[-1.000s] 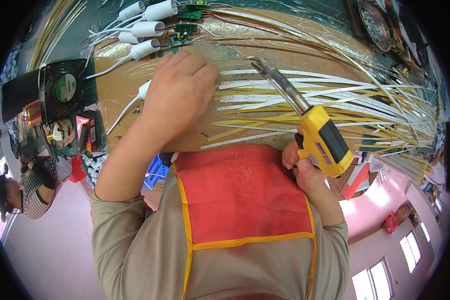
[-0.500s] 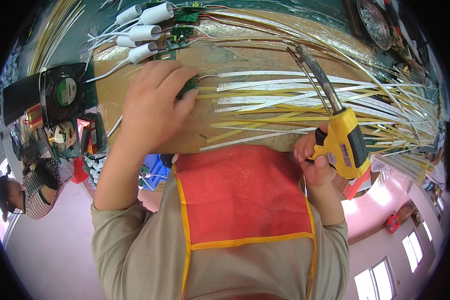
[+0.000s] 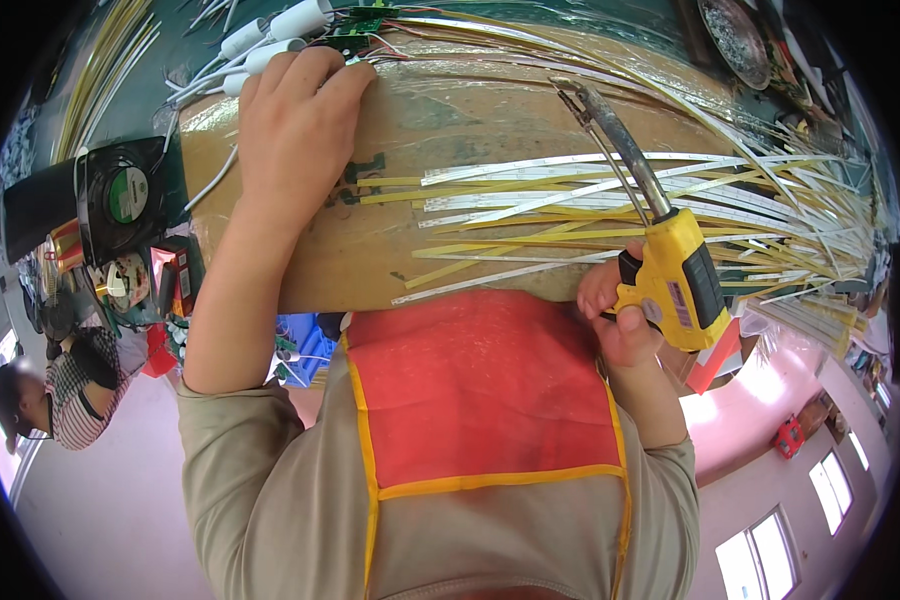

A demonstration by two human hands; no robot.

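My left hand (image 3: 298, 125) reaches to the back left of the worktop, its fingers bent down over a small circuit board that they hide. A white cable (image 3: 213, 182) runs out from under this hand. Just beyond the fingers lie white cylindrical housings (image 3: 300, 18) with cables, and green circuit boards (image 3: 355, 42) with thin wires. In my right hand (image 3: 618, 308), at the front right, is a yellow and black soldering gun (image 3: 678, 280). Its metal barrel points up and away, above the white and yellow LED strips (image 3: 530, 185).
A brown board (image 3: 370, 260) covers the middle of the worktop. At the left stand a black fan (image 3: 125, 193) and a small red box (image 3: 173, 275). A round metal dish (image 3: 735, 42) is at the far right. Another person (image 3: 70, 390) sits at the left.
My left hand has moved away from me, toward the housings, with the circuit board, its cable and its wired strip. My right hand still holds the soldering gun, almost in the same place.
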